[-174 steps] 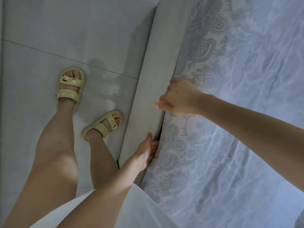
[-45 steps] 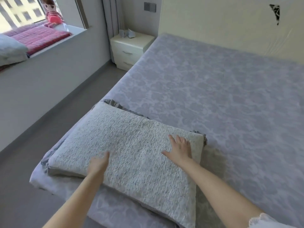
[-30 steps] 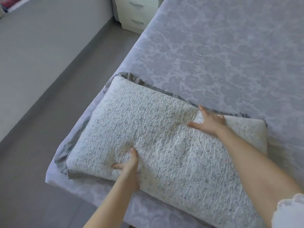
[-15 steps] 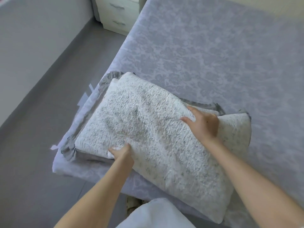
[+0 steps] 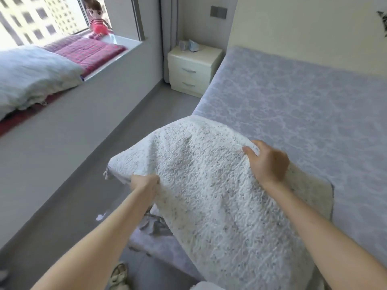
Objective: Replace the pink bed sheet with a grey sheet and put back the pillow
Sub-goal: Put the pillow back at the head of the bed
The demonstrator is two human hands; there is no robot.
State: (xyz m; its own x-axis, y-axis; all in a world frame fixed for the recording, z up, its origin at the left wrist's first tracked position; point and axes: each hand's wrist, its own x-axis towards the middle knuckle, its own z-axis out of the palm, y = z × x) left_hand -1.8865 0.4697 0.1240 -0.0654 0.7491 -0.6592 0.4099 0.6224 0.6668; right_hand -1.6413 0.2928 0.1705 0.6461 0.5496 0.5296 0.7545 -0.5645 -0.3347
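Fingers (image 5: 154, 179) of the left grip (image 5: 145, 183) are bunched round the left edge of the pillow (image 5: 209, 185) and the right grip (image 5: 267, 162) is curled over its far long edge, holding it up over the near left corner of the bed (image 5: 360, 206). With the grey sheet (image 5: 303, 105) spread flat over the bed, the last step looks in hand: the pillow needs carrying to the bed's head end and laying flat. It is a soft rectangle of white pebbly quilting flecked grey that sags between the grips, while the sheet is smooth, with a pale leafy pattern.
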